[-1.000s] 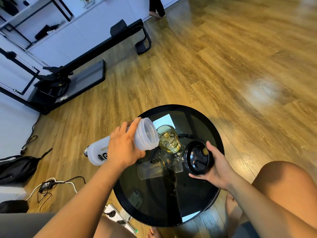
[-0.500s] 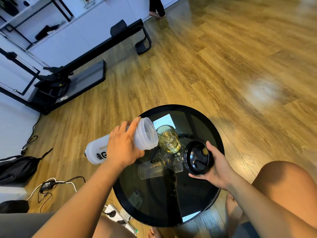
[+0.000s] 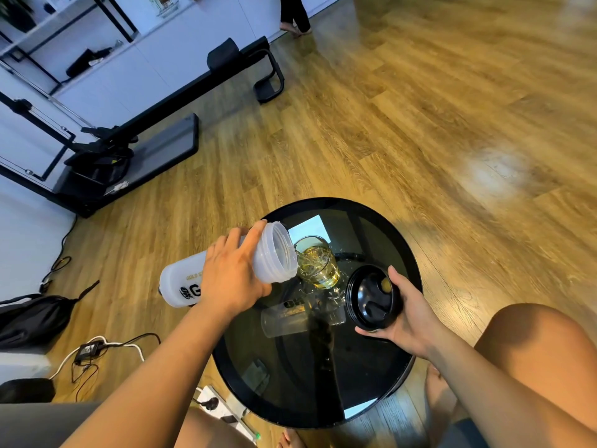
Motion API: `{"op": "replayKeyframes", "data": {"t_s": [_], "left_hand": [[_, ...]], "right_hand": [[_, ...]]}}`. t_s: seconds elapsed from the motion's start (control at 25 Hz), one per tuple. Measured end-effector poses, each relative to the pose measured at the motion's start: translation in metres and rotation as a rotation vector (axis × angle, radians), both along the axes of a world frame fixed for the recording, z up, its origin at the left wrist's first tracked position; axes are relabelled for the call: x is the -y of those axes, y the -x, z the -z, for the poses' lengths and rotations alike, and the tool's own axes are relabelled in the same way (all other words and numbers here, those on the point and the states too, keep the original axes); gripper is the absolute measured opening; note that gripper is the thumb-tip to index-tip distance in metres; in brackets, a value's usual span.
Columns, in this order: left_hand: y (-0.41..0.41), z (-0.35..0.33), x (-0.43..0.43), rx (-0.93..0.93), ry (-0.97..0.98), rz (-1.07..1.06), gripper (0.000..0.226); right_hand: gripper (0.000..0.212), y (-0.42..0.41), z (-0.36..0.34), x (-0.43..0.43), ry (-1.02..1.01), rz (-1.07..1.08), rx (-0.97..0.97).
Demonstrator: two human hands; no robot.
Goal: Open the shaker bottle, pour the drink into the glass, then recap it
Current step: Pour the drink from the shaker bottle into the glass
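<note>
My left hand (image 3: 231,275) grips the white shaker bottle (image 3: 274,253), which lies tipped nearly level with its open mouth over the rim of the glass (image 3: 318,263). A stream of yellow drink runs from the mouth into the glass, which stands on the round black glass table (image 3: 381,376) and holds yellow liquid. My right hand (image 3: 408,313) holds the black lid (image 3: 371,300) just right of the glass, with its underside facing me.
A power strip (image 3: 213,402) and cables (image 3: 106,347) lie on the wood floor left of the table. A black bag (image 3: 35,315) sits far left. An exercise machine (image 3: 129,137) stands by the wall. My knees flank the table.
The bottle's base has dropped a little and its mouth has moved closer over the glass, with the stream now plainly running. The lid hand has stayed put.
</note>
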State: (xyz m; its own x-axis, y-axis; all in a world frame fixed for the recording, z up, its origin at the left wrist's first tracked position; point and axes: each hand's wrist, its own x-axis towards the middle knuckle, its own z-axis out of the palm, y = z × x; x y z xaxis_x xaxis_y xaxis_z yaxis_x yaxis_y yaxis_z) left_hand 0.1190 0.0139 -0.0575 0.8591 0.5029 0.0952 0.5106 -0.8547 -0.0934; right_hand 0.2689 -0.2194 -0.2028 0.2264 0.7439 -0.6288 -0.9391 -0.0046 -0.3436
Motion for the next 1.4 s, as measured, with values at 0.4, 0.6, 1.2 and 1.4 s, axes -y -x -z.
{"op": "replayKeyframes", "data": {"t_s": [0.4, 0.6, 1.2, 1.4], "left_hand": [[-0.002, -0.001, -0.002, -0.005, -0.033, 0.011, 0.113], [-0.002, -0.002, -0.002, -0.01, -0.044, 0.012, 0.113], [-0.009, -0.009, -0.002, -0.039, -0.153, 0.077, 0.108], [-0.016, -0.014, -0.005, -0.063, -0.238, 0.136, 0.107]], "right_hand": [[0.067, 0.0, 0.002, 0.001, -0.004, 0.0, -0.001], [0.067, -0.001, 0.002, 0.001, 0.001, -0.005, 0.005], [0.066, -0.001, 0.003, 0.001, -0.016, 0.0, 0.004], [0.069, -0.001, 0.004, 0.0, -0.022, -0.004, -0.002]]}}
